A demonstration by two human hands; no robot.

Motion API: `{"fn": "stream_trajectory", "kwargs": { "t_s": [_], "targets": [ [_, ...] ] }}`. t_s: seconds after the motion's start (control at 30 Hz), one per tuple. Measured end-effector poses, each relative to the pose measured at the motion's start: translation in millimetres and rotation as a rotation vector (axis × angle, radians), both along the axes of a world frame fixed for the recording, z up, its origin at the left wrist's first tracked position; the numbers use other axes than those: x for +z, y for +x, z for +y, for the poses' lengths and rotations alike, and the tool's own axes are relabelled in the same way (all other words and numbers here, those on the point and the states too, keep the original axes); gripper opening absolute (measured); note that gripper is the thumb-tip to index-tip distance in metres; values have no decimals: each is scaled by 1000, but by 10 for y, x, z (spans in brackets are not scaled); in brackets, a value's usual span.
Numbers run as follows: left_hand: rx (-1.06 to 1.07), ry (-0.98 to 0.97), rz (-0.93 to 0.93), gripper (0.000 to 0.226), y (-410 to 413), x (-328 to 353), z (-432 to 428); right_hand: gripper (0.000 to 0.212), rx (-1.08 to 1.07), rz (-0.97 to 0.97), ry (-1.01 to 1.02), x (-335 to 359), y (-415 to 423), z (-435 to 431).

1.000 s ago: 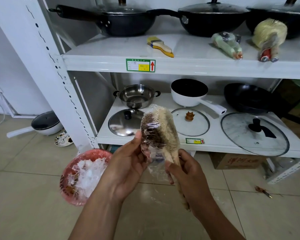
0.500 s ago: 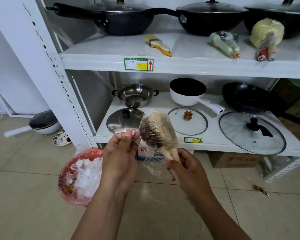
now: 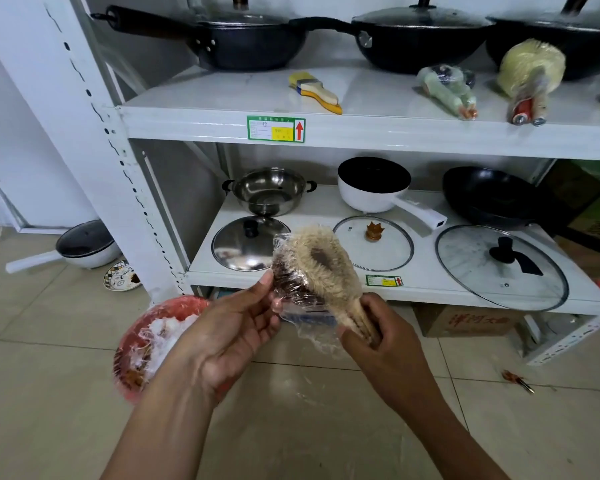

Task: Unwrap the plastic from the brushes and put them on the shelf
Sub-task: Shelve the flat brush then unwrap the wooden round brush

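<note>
While I hold brush bundle point(image 3: 326, 271) above floor tiles, right hand point(image 3: 383, 339) grip closed round its handles, left hand point(image 3: 232, 327) pinching plastic wrap point(image 3: 309, 320) beside dark bristles. Red basin point(image 3: 132, 372) of crumpled film sits on tiles, lower left. Beyond, lower shelf point(image 3: 326, 206) carries pots, lids. Upper shelf point(image 3: 205, 102): bare yellow brush point(image 3: 314, 91), green wrapped bundle point(image 3: 447, 88), pale wrapped bundle point(image 3: 530, 74), woks point(image 3: 253, 43) behind.

Both our forearms reach forward, side by side. Our left hand point(image 3: 236, 330) pinches the plastic wrap point(image 3: 305, 315) between thumb and fingertips; our right hand point(image 3: 383, 341) curls round the handle of the brush point(image 3: 323, 268).
</note>
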State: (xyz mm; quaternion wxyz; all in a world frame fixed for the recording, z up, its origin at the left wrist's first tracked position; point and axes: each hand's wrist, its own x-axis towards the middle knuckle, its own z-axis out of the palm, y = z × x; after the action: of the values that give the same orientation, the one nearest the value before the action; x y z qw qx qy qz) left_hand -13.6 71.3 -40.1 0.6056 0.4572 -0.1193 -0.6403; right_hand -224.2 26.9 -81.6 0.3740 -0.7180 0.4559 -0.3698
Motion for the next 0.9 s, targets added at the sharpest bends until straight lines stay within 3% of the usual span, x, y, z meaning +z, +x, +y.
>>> {"fn": "stream_trajectory", "kwargs": {
  "t_s": [0.13, 0.43, 0.57, 0.67, 0.77, 0.9],
  "targets": [
    [-73, 21, -32, 10, 48, -12, 4, 27, 15, 28, -15, 9, -40, -21],
    [266, -124, -25, 12, -109, -43, -72, 21, -21, 5, 136, -65, -68, -119],
    [280, -253, -13, 9, -208, -22, -105, 17, -33, -11, 181, -58, -65, -128],
    [273, -234, -94, 12, -233, -50, -119, 11, -22, -13, 225, -37, -45, -67],
    [209, -112, -189, 33, -275, -44, -109, 12, -10, -39, 282, -5, -20, -17],
    [96, -19, -494, 72, -353, -70, -94, 9, 6, -80, 325, 44, -17, -4]
  ]
}}
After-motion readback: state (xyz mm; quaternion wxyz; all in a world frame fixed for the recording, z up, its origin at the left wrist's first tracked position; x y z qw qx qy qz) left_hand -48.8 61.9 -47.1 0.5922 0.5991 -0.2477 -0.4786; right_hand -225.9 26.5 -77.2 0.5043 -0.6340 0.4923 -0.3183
